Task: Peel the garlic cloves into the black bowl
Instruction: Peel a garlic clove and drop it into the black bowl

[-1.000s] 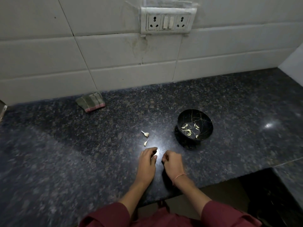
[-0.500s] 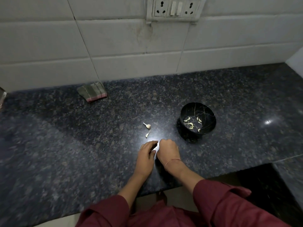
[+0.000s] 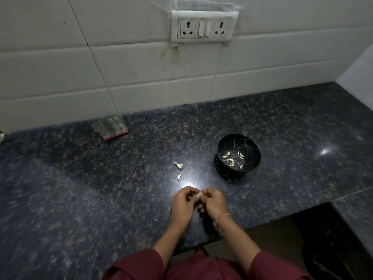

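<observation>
Your left hand and right hand curl together, their hold hidden; the garlic cloves look light and papery, so pinch one by its tail

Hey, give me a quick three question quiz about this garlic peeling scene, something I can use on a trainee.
1. True or false: the black bowl already holds peeled cloves.
2. How many garlic pieces lie loose on the counter?
3. The folded cloth lies: A) in the bowl, B) near the tiled wall, C) at the counter's front edge.
Key: 1 true; 2 two; 3 B.
</observation>
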